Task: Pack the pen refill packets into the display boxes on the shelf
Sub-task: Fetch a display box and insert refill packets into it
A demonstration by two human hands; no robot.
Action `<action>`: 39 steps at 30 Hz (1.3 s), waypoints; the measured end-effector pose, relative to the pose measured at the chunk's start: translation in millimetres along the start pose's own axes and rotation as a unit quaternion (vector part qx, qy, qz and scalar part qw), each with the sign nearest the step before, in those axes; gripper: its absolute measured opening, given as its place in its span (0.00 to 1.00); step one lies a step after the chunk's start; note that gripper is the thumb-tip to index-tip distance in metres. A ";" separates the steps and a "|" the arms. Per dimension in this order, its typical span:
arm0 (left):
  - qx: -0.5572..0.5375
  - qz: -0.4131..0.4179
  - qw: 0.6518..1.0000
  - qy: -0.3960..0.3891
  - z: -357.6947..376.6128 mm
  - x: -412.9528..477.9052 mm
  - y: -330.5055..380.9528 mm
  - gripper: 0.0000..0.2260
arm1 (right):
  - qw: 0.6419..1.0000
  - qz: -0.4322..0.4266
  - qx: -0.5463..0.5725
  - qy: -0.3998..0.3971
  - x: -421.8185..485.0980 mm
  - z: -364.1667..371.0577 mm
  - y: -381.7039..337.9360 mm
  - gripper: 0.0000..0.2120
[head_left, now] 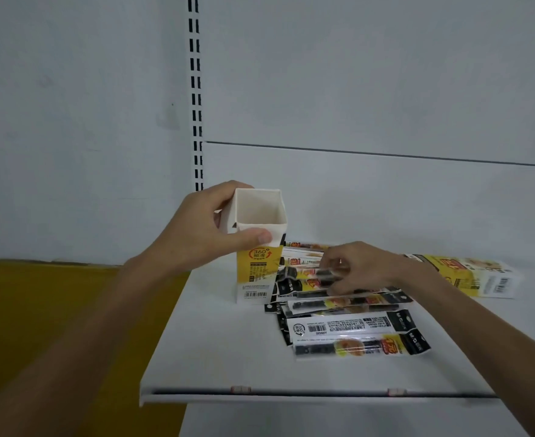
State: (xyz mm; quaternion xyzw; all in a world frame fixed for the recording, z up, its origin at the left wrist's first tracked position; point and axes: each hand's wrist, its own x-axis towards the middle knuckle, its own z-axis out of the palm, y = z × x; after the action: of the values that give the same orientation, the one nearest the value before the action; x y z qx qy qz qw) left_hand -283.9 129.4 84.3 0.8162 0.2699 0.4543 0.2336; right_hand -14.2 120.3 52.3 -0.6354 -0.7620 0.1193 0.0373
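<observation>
white-and-yellow cardboard display box (258,272) stands open-topped on the shelf (212,357), its rim gripped by the left hand (197,228); the right hand (360,269) pinches one of the pen refill packets (348,329) piled just beside it. steadying the box and feeding packets in end-first looks wisest.

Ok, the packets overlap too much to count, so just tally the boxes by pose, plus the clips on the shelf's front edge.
Standing box: 1
Lying box: 1
Clips: 2
Total: 4
</observation>
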 end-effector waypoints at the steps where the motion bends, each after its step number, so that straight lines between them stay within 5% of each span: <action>1: 0.000 -0.001 1.000 0.001 -0.4 0.1 0.0 0.23 | 1.000 -0.011 0.004 0.005 2.2 2.8 -0.1 0.15; 3: -0.002 0.007 1.000 0.016 -1.4 -0.3 1.3 0.22 | 0.998 -0.049 0.002 0.045 5.3 5.5 0.1 0.06; 5: -0.013 0.015 0.998 0.053 -4.3 -1.3 4.7 0.19 | 0.994 -0.077 -0.010 0.077 8.2 6.4 3.7 0.13; 8: -0.025 0.005 0.994 0.106 -13.4 1.8 7.3 0.18 | 0.983 -0.102 -0.023 0.152 7.5 -0.7 3.5 0.10; 11: -0.008 -0.033 0.996 0.084 -15.1 2.9 7.8 0.23 | 0.963 -0.074 0.099 0.240 6.0 -14.9 -8.8 0.11; 17: -0.016 -0.056 0.993 0.101 -1.0 -1.5 5.1 0.19 | 0.801 -0.067 0.519 0.291 2.5 -62.2 -73.7 0.15; 22: -0.054 -0.054 0.991 0.113 4.9 -1.6 -2.0 0.19 | 0.684 -0.185 0.636 0.306 -10.6 -104.1 -127.1 0.09; 25: -0.058 -0.049 0.991 0.111 6.5 -0.9 -5.2 0.18 | 0.622 -0.230 0.708 0.243 -11.1 -119.9 -146.7 0.08; 34: -0.054 -0.052 0.991 0.108 7.8 -0.3 -0.3 0.21 | 0.722 -0.179 0.646 0.173 21.6 -83.1 -147.3 0.05; 39: -0.042 -0.058 0.991 0.109 6.7 2.2 -2.8 0.14 | 0.822 -0.223 0.513 0.103 15.2 -73.1 -132.1 0.11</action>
State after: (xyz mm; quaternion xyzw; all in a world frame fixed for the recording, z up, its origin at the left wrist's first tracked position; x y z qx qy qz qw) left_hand -277.8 132.0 80.7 0.7343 0.3207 0.5374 0.2630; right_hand -128.6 123.3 152.0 -0.3456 -0.7034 0.4150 0.4621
